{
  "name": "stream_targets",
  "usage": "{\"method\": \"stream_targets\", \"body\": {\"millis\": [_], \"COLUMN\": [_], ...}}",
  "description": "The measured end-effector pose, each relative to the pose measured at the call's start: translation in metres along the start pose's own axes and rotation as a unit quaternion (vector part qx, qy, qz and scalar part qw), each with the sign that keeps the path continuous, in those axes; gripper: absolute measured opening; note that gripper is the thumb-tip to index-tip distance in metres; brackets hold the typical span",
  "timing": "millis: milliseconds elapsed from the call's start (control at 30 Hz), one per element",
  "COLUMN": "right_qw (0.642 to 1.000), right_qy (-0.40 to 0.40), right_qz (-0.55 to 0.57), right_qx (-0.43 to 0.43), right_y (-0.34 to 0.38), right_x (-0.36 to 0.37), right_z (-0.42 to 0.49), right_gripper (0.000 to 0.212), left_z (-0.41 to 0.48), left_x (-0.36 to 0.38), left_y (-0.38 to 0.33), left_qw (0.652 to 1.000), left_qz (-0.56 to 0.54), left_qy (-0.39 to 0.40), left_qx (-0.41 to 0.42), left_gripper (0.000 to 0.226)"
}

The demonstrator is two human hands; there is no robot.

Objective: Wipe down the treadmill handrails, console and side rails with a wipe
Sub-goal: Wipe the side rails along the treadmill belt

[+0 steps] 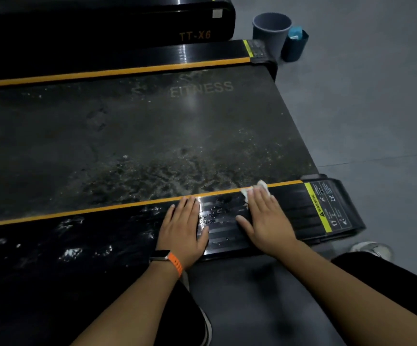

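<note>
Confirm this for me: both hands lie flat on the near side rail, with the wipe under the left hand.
Wrong hand. The head view shows the wipe under the right hand, not the left hand; both hands do lie flat on the near side rail.

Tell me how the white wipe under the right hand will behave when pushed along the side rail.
The wipe looks crumpled and thin, so it is probably floppy and will bunch unless the right hand presses it flat. The side rail shines wet, so it likely glides easily.
</note>
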State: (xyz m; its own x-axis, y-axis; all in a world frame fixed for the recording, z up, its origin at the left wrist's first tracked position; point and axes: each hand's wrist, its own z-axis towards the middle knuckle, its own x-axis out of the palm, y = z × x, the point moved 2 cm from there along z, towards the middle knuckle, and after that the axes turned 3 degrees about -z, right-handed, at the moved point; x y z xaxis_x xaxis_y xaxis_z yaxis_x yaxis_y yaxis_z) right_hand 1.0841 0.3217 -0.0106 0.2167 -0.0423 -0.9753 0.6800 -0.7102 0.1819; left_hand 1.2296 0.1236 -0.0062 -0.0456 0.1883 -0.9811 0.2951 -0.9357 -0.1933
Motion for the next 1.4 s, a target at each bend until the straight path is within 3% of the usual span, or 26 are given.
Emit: {"method": "stream_targets", "body": {"millis": [67,167,333,433,533,633,733,833,933,1100,1233,1333,1400], "right_qw": [0.999,0.996,0.999,1.000,0.998,0.999,0.998,1.000,0.998,0.997,0.999,0.997,0.997], "right_qy": [0.032,0.043,0.011,0.016,0.020,-0.001,-0.008,0.001,0.025,0.001,0.004,0.012,0.001], "right_qz": [-0.005,-0.056,-0.015,-0.001,-0.029,-0.039,-0.027,-0.025,-0.059,-0.049,-0.043,-0.074,-0.081], "right_qx": [-0.032,-0.049,0.050,-0.016,-0.046,0.018,0.063,0.014,-0.025,0.054,-0.002,-0.030,0.002], "right_y": [0.012,-0.011,-0.010,0.033,0.023,-0.015,-0.003,0.029,0.013,-0.007,0.038,0.019,-0.007], "right_x": [-0.002,-0.007,-0.004,0.004,0.002,-0.001,0.004,0.011,0.003,0.001,0.015,0.007,0.002], "right_z": [0.007,0.005,0.000,0.004,0.001,-0.011,-0.014,-0.013,-0.017,-0.029,-0.022,-0.027,-0.036], "right_gripper": [0.114,0.104,0.104,0.109,0.105,0.096,0.098,0.104,0.101,0.099,0.103,0.099,0.096], "left_z": [-0.001,0.000,0.001,0.000,0.000,-0.001,0.000,0.000,0.000,0.001,0.000,0.001,0.001], "left_x": [0.000,0.001,0.002,0.001,0.001,0.001,0.002,0.002,0.001,0.002,0.002,0.001,0.002], "left_y": [0.001,0.002,0.003,0.001,0.001,0.002,0.002,0.001,0.001,0.001,0.001,0.001,0.001], "left_qw": [1.000,1.000,1.000,1.000,1.000,1.000,1.000,1.000,1.000,1.000,1.000,1.000,1.000], "left_qz": [-0.001,0.000,0.003,0.003,-0.001,0.005,0.011,0.013,0.014,0.017,0.018,0.017,0.018], "left_qy": [-0.009,-0.002,0.000,-0.015,-0.025,-0.020,-0.008,-0.009,-0.007,-0.008,-0.012,-0.007,-0.004], "left_qx": [0.001,-0.002,0.000,0.005,0.008,0.005,0.000,0.000,-0.001,-0.002,0.001,0.000,0.000], "left_gripper": [0.073,0.073,0.073,0.072,0.071,0.071,0.072,0.073,0.073,0.073,0.073,0.074,0.074]}}
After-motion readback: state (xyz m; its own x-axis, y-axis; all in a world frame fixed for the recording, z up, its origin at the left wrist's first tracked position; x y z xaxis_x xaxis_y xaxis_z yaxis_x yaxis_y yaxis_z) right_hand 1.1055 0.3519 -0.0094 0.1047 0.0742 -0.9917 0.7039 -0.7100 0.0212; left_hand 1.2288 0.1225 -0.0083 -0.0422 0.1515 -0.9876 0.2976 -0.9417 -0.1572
